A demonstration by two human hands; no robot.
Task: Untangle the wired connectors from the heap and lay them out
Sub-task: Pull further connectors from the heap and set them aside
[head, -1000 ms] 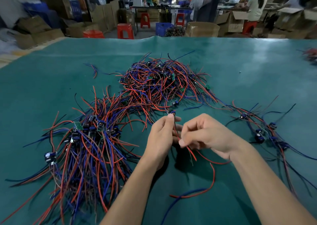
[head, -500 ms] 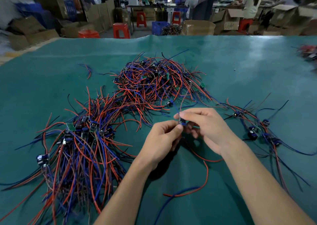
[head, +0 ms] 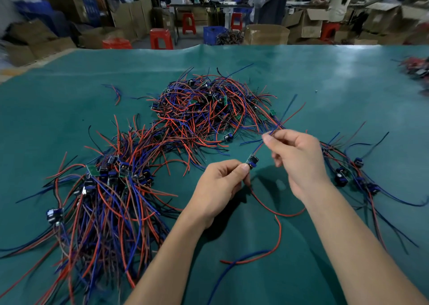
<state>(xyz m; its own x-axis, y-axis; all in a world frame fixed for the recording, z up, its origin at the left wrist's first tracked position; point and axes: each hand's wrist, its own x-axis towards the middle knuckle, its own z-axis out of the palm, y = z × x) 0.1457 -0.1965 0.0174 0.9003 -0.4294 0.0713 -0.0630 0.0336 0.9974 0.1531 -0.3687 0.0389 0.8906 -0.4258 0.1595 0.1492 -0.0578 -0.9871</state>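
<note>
A tangled heap (head: 209,109) of red and blue wired connectors lies at the middle of the green table (head: 325,84). My left hand (head: 218,188) pinches one small connector (head: 251,160) between thumb and fingertips. Red and blue wires run up from this connector to my right hand (head: 299,160), which pinches them and holds them raised and taut. The connector's other red and blue wires (head: 267,251) trail down onto the table between my forearms. A sorted bundle (head: 104,200) lies at the left. A few laid-out connectors (head: 348,174) lie at the right.
A stray wire pair (head: 117,93) lies at the far left of the heap. Another blurred wire pile (head: 417,69) sits at the table's right edge. Beyond the table stand cardboard boxes (head: 267,34), red stools (head: 161,38) and people at benches.
My right hand has slid up and to the right along the wires, away from the connector, pulling them taut. My left hand keeps its pinch on the connector.
</note>
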